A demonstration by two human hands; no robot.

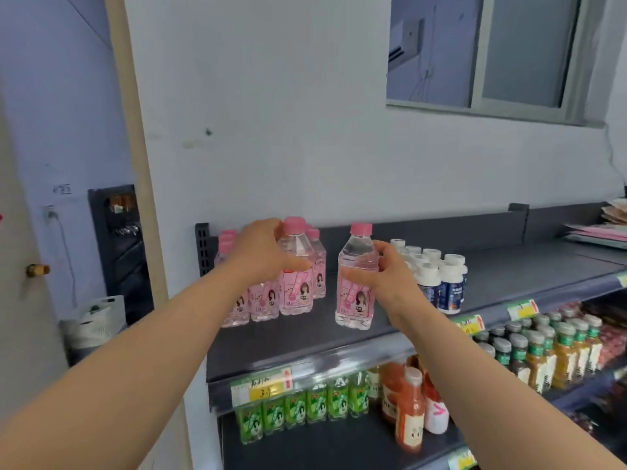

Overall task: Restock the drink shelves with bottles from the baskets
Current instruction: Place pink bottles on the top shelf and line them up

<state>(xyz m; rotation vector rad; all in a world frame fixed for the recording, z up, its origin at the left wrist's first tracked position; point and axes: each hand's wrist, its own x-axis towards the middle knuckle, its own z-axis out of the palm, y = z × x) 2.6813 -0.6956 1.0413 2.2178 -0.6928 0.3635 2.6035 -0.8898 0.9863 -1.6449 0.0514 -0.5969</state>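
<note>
On the dark grey top shelf (502, 266) stand several clear bottles with pink caps and pink labels. My left hand (261, 252) grips one pink-capped bottle (296, 290) at its shoulder, at the front of the group (259, 301) on the shelf's left end. My right hand (383, 271) holds a second pink-capped bottle (356, 300) upright, a little apart to the right, its base on or just above the shelf. No basket is in view.
White-capped dark-labelled bottles (437, 283) stand right of my right hand. The shelf below holds green bottles (298, 407), orange bottles (409, 412) and brown tea bottles (556, 351). Paper stacks (607, 228) lie at the far right. A wall rises behind, a window upper right.
</note>
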